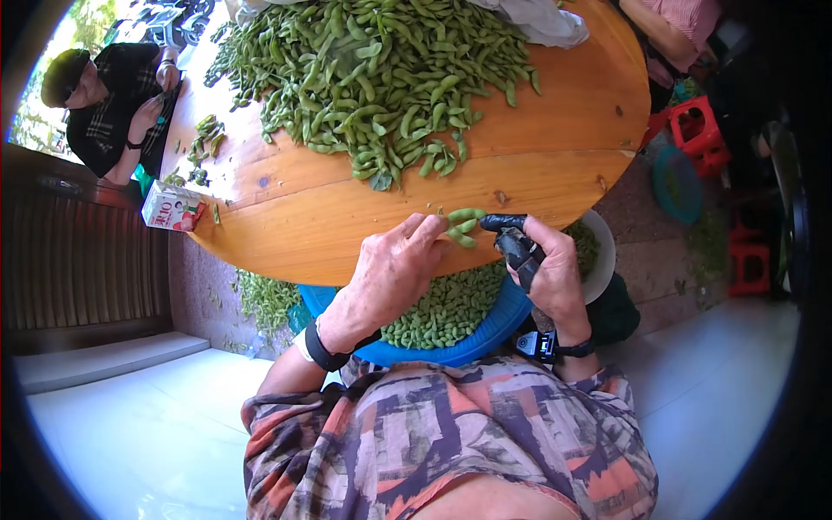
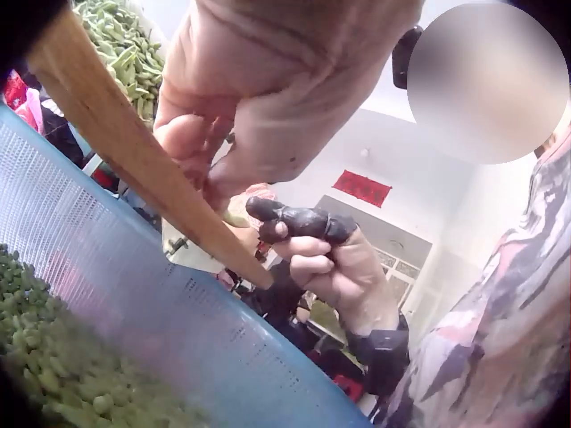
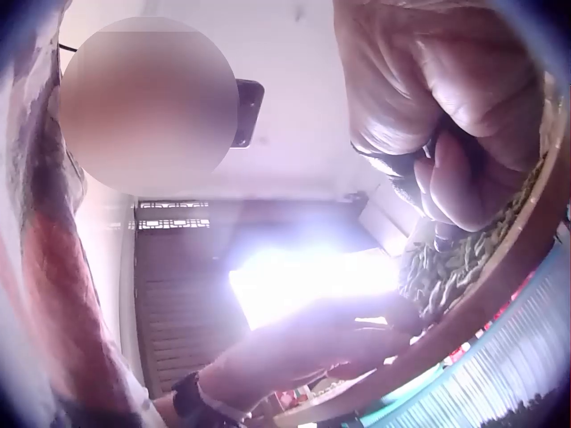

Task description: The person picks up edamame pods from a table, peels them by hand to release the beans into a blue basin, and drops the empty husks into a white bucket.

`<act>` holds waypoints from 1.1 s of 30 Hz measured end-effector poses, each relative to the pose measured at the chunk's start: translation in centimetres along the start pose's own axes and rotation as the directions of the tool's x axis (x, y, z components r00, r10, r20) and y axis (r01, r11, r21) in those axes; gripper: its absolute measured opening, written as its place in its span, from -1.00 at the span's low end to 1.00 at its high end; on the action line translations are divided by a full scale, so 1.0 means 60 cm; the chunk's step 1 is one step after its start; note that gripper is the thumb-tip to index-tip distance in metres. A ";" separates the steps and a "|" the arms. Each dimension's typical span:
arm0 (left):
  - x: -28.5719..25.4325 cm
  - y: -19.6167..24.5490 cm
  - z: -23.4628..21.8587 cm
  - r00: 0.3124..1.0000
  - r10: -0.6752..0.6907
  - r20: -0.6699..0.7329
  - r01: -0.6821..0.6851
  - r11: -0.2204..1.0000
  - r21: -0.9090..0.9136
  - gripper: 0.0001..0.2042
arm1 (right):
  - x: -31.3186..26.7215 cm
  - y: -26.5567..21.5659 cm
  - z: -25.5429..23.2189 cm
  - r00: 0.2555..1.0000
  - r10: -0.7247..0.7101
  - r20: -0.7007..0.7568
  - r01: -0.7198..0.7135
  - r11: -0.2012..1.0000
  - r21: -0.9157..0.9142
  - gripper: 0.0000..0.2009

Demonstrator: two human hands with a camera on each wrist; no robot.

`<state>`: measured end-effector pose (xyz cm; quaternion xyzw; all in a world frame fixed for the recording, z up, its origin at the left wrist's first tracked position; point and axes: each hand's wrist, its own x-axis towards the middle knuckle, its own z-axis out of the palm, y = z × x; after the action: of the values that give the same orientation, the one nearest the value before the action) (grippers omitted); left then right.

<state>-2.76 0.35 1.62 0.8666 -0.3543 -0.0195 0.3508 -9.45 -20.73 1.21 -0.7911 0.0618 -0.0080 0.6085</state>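
My left hand pinches a few green edamame pods at the near edge of the wooden table, their ends sticking out to the right. My right hand wears black coverings on its thumb and forefinger; one covered fingertip is right at the end of the upper pod. I cannot tell whether it grips that pod. In the left wrist view the other fingers of the right hand are curled in. Below both hands stands a blue basket of shelled green beans, partly under the table edge.
A large heap of edamame pods covers the far part of the round table. A printed carton stands at its left edge. Across from me sits a person in black. Right lie a white bowl and red stools.
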 end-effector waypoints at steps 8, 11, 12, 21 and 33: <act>0.032 -0.011 0.008 0.988 0.155 -0.025 -0.151 0.980 0.128 -0.72 | -0.002 -0.002 -0.006 1.000 0.004 -0.016 -0.005 0.999 -0.046 -0.76; 0.037 -0.007 0.007 0.995 0.040 -0.094 -0.052 0.990 -0.132 -0.75 | -0.004 -0.006 -0.003 1.000 0.021 -0.015 -0.020 0.999 0.039 -0.73; 0.036 0.000 0.003 0.996 -0.059 -0.070 0.037 0.958 -0.284 -0.77 | -0.006 -0.012 0.000 0.999 0.026 -0.020 -0.025 0.999 0.040 -0.73; 0.022 0.016 0.024 0.977 -0.191 -0.089 0.144 0.913 -0.383 -0.87 | 0.013 -0.028 0.014 0.986 -0.155 0.068 0.149 0.985 0.081 -0.69; 0.013 0.007 0.002 0.868 -0.347 0.356 0.470 0.341 -0.814 -0.89 | 0.016 -0.007 -0.009 0.967 -0.039 0.252 -0.049 0.942 0.331 -0.79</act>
<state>-2.48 -0.44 1.94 0.6142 -0.0833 -0.3382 0.7081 -8.51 -21.28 1.69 -0.6706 -0.0172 0.0850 0.7367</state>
